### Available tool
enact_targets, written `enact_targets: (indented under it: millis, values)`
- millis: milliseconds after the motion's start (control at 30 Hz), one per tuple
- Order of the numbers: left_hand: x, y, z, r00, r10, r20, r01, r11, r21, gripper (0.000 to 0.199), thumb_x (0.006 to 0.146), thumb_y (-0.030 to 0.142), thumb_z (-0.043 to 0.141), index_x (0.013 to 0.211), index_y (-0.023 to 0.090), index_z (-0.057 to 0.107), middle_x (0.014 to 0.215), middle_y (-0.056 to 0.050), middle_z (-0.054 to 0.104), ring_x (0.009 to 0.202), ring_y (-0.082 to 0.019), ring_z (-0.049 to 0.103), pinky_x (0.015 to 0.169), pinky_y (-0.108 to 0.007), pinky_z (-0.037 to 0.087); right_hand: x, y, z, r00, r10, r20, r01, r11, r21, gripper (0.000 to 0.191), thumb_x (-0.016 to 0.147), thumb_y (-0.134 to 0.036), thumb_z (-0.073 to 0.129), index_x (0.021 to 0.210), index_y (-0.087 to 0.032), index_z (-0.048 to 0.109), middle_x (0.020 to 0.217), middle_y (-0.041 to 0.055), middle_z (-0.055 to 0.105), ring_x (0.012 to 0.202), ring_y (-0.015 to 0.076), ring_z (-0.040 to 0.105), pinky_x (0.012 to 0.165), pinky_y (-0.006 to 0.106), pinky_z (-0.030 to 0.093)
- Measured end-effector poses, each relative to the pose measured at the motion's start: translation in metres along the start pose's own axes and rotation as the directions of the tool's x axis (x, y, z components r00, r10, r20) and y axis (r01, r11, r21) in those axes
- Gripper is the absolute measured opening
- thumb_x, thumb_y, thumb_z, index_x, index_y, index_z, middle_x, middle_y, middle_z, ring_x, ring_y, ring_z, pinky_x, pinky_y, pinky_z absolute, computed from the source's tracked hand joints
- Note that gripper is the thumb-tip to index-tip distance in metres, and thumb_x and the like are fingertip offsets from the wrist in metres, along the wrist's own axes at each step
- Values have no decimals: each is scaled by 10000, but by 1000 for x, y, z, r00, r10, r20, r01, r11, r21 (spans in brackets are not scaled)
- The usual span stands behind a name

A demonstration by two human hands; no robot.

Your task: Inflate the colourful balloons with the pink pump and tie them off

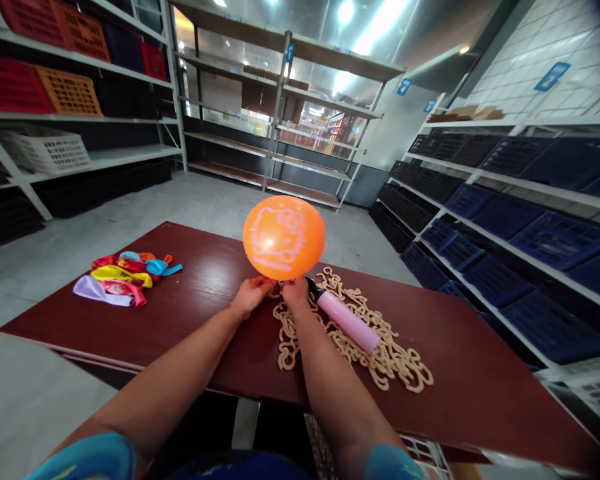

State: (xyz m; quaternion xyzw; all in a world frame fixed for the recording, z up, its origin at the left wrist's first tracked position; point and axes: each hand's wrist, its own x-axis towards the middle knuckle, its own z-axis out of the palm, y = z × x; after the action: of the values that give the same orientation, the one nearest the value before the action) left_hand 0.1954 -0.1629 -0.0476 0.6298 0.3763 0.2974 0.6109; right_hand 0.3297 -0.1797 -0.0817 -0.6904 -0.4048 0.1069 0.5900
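An inflated orange balloon [284, 237] with a pale cartoon cat face printed on it stands above my two hands, over the table's far edge. Its neck is down between my fingers and mostly hidden. My left hand [253, 295] is closed at the balloon's lower left, fingertips pinched on the neck. Close beside it, my right hand [295, 292] is closed at the balloon's underside. Just right of that hand lies a pink hand pump [349, 321] with a black head, resting on a heap of beige cord-like loops [400, 363].
Several flat, uninflated balloons [123, 275] in mixed colours lie on the left of the dark red table [205, 260]. Shelving with red and orange crates [70, 90] stands left, shelves of dark blue crates [545, 240] right. A mostly bare rack [275, 100] stands behind.
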Motion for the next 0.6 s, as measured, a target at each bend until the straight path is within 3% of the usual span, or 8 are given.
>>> enact_targets:
  millis: [200,333,467,600]
  values:
    - [10,-6,3,977,3,-212,28,989,142,336,707,478,543,683,150,611,510,4,532,475,-93,448,423,-195,300,-4,-2,1,991,110,82,-117,989,86,191,698,-372,529,793,-206,538,544,-54,554,440,112,500,451,228,400]
    - [22,-4,-3,937,14,-349,66,974,216,340,698,480,548,712,154,642,602,-29,601,520,-112,507,452,-199,331,-5,-5,1,971,191,143,-193,981,2,184,757,-390,465,790,-214,509,526,-71,541,387,89,497,413,197,390]
    - [39,9,-4,923,-6,-385,96,972,215,325,723,457,527,732,157,651,584,-40,598,496,-119,515,433,-208,320,-4,-6,2,967,189,169,-182,982,-53,145,770,-347,455,807,-212,493,595,-62,566,386,77,523,410,184,404]
    - [63,26,7,929,-60,-366,122,981,148,307,722,428,534,760,146,648,526,-24,546,436,-114,476,410,-220,303,-4,-5,3,970,177,168,-171,984,-49,139,764,-332,466,825,-209,490,641,-50,571,390,76,538,394,181,410]
